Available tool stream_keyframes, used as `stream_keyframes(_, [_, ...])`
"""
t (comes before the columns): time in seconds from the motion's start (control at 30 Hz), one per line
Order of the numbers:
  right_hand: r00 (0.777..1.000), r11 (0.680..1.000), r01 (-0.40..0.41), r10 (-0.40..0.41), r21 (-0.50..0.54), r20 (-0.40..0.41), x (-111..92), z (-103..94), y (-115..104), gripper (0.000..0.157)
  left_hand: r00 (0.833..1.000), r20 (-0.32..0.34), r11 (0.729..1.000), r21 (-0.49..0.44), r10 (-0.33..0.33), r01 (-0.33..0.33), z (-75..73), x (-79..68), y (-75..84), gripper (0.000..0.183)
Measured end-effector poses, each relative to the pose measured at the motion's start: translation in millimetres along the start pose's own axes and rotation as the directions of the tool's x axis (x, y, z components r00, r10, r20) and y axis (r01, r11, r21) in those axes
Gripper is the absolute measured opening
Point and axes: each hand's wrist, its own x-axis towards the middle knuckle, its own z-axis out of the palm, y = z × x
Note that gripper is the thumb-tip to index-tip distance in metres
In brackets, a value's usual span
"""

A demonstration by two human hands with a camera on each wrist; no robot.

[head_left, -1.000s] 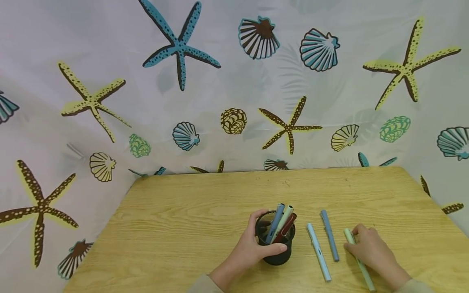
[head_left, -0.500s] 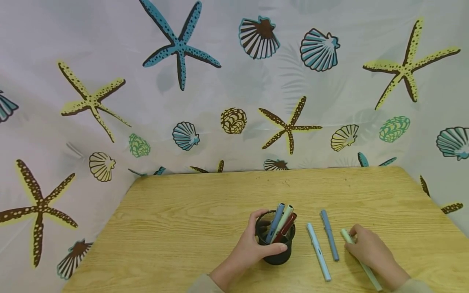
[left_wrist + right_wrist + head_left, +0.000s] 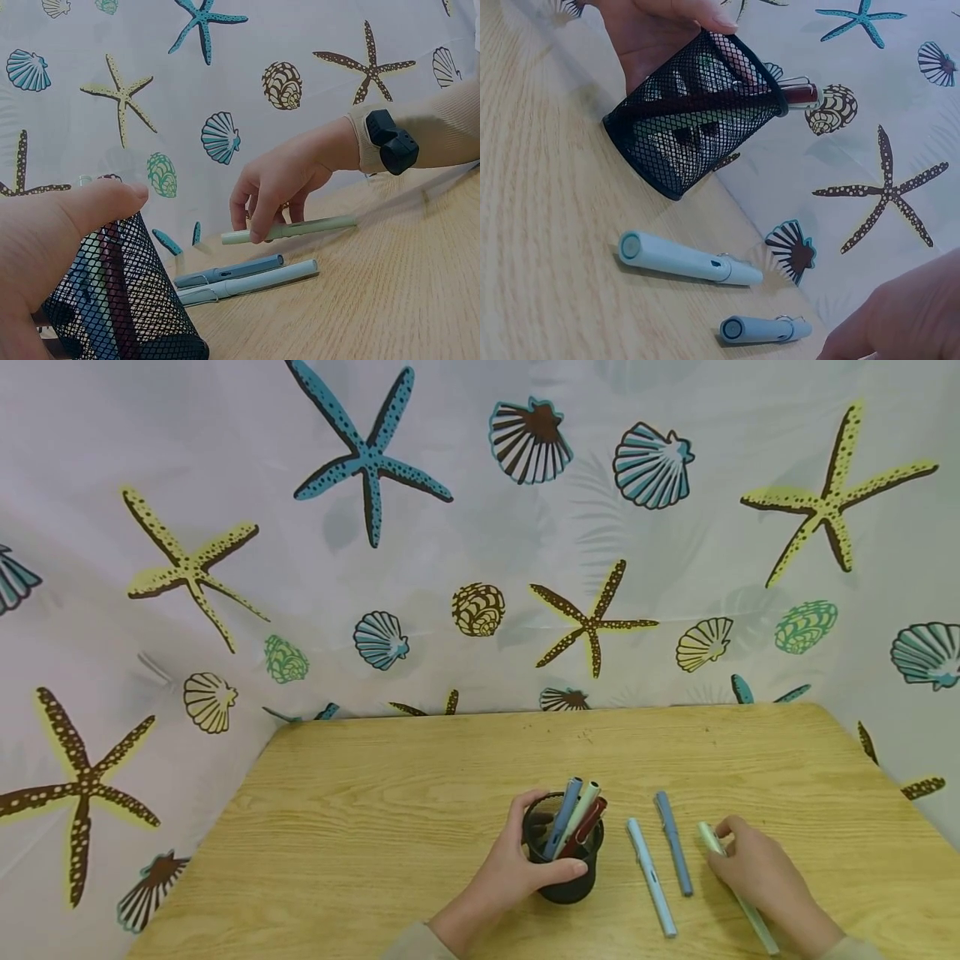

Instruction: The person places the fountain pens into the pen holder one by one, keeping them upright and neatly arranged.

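Observation:
My left hand (image 3: 510,864) grips a black mesh pen holder (image 3: 572,890), thumb across its near side and fingers round the far rim. Inside lean a blue pen (image 3: 567,810), a pale green pen (image 3: 588,797) and a dark red pen (image 3: 591,823). Over to the right, my right hand (image 3: 761,864) pinches another pale green pen (image 3: 322,225) between thumb and fingers, close over the table. In the head view that pen's middle is hidden behind the hand. The right wrist view catches only part of this hand, at its lower right corner.
Between the holder and my right hand, a light blue pen (image 3: 651,877) and a darker blue pen (image 3: 675,845) lie side by side on the wooden table (image 3: 375,802). A white cloth (image 3: 465,527) printed with starfish and shells hangs behind the table and along its sides.
The pale green pen in my right hand has turned slightly, its far end shifting left and its near end right. My left hand and the holder have stayed in place.

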Motion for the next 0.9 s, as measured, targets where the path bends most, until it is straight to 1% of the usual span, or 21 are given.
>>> stream_keyframes(0.17, [0.997,0.999,0.049,-0.047,0.023,-0.057,-3,-1.5,-4,0.038,1.000,0.003,1.000,-0.013,-0.004,0.004,0.3,-0.3,0.5,0.080])
stream_keyframes(0.27, [0.995,0.997,0.062,-0.059,0.035,-0.080,-4,-3.1,-7,0.040,1.000,0.004,1.000,-0.017,-0.004,0.004,0.5,-0.5,0.8,0.080])
stream_keyframes(0.63, [0.995,0.992,0.054,-0.044,0.111,-0.090,-3,-7.1,-11,0.043,1.000,0.006,1.000,-0.016,0.012,-0.012,0.3,-0.5,-0.5,0.080])
stream_keyframes(0.9, [0.991,0.987,0.065,-0.046,0.147,-0.126,-5,-7.3,-17,0.043,1.000,0.005,1.000,-0.013,0.018,-0.018,0.7,-0.7,-0.1,0.080])
